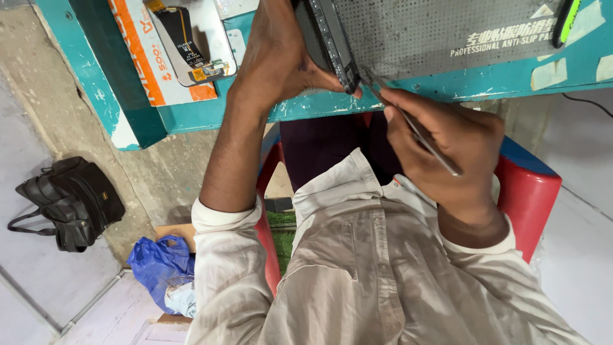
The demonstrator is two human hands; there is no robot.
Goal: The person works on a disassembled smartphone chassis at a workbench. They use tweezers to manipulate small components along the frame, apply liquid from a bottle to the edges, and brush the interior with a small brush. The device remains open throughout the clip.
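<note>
My left hand [281,54] grips a dark phone [329,38] tilted on its edge at the near rim of the teal workbench [306,105]. In my right hand [447,137] is a thin metal tool [415,128], tweezers or a pry tool; its tip touches the phone's lower corner. A grey perforated anti-slip mat [434,25] lies on the bench just behind the phone.
A detached phone screen part with a flex cable [191,41] rests on an orange and white box [150,61] at the bench's left. A red plastic chair [530,191] is under me. On the floor left are a black bag [70,201] and a blue plastic bag [159,262].
</note>
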